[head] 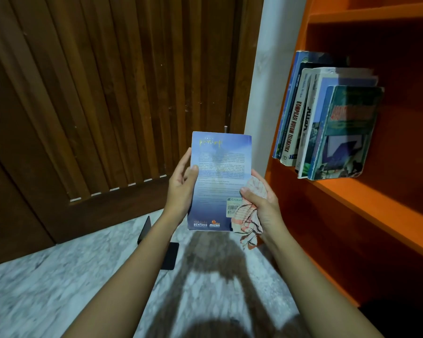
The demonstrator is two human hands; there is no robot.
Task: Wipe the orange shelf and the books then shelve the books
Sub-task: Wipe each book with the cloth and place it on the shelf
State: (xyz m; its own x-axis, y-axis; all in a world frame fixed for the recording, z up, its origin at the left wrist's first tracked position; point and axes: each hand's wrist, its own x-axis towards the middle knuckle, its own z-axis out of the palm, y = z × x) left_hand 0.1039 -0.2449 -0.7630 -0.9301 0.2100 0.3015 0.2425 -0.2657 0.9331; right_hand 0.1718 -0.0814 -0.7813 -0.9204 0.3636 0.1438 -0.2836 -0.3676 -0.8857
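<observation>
Room on the right
Leaning books (327,123) crowd the left end of the orange shelf (366,198); right of them stands open.

Both hands hold a blue book (220,181) (right also bunching, apparently, a checked cloth (250,213)).

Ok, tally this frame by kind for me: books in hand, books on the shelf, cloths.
Books in hand: 1 blue book, gripped by the left hand.
Books on the orange shelf: at least 6 shelved books; the leftmost spines blur together.
Cloths: 1 checked cloth, in the right hand.
Total: at least 8.
</observation>
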